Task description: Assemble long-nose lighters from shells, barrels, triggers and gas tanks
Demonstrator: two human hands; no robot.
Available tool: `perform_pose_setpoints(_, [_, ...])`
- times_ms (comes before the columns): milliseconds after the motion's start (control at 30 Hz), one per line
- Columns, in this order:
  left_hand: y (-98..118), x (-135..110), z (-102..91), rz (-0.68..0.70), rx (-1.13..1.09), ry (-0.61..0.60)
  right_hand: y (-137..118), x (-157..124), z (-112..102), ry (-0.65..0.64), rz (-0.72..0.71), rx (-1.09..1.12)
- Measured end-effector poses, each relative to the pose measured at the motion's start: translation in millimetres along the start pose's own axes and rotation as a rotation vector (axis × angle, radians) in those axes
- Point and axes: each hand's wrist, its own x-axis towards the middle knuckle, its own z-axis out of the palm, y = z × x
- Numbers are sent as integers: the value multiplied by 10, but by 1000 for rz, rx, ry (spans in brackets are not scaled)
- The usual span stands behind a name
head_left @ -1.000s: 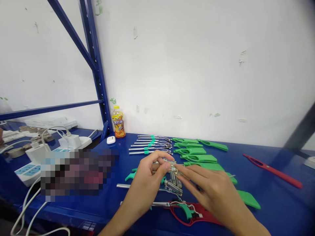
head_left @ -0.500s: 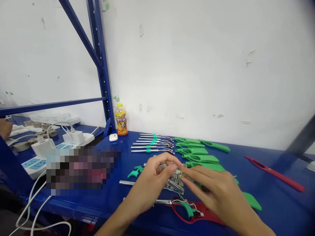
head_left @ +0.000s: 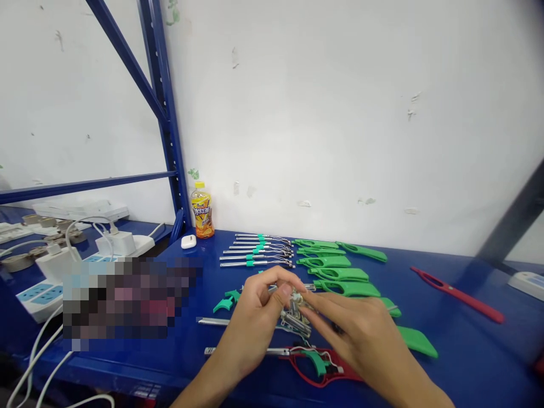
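Over the middle of the table, my left hand (head_left: 257, 317) pinches a small pale, shiny part (head_left: 296, 296) between thumb and forefinger. From the other side, the closed fingertips of my right hand (head_left: 361, 331) press against the same part; fingers hide much of it. Just below lie several small metal pieces (head_left: 297, 325). Nearer me is a red lighter handle shell (head_left: 312, 381) with a metal tube (head_left: 276, 352), a green trigger (head_left: 317, 362) and wires in it. To the left of my left hand lie loose green triggers (head_left: 223, 305) and another metal tube (head_left: 212, 321).
Behind my hands lie several metal tubes (head_left: 236, 264) with green triggers and wires, beside several green handle shells (head_left: 342, 274). A red shell (head_left: 463, 297) is at right. A drink bottle (head_left: 202, 212), white case (head_left: 188, 242) and power strip (head_left: 38, 297) stand left, by a blue rack post (head_left: 164, 113).
The whole scene has shifted slightly left as the camera turned right. My hands keep nearly the same pose, their fingertips still meeting at the small part.
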Motion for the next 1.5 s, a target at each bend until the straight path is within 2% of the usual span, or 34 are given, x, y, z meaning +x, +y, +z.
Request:
perform_pose_setpoints(333, [-83, 43, 16, -13, 54, 36, 19, -4, 67, -45, -42, -87])
perform_pose_setpoints(667, [-97, 36, 3, 34, 167, 13, 24, 9, 62, -35, -91, -181])
perform_pose_setpoints(1167, [-190, 39, 11, 77, 161, -55, -33, 32, 77, -36, -135, -386])
perform_pose_setpoints(1367, [-185, 39, 14, 85, 186, -77, -64, 46, 96, -36, -130, -397])
perform_pose_setpoints(1500, [-194, 36, 22, 110, 236, -70, -79, 52, 139, -82, -102, -387])
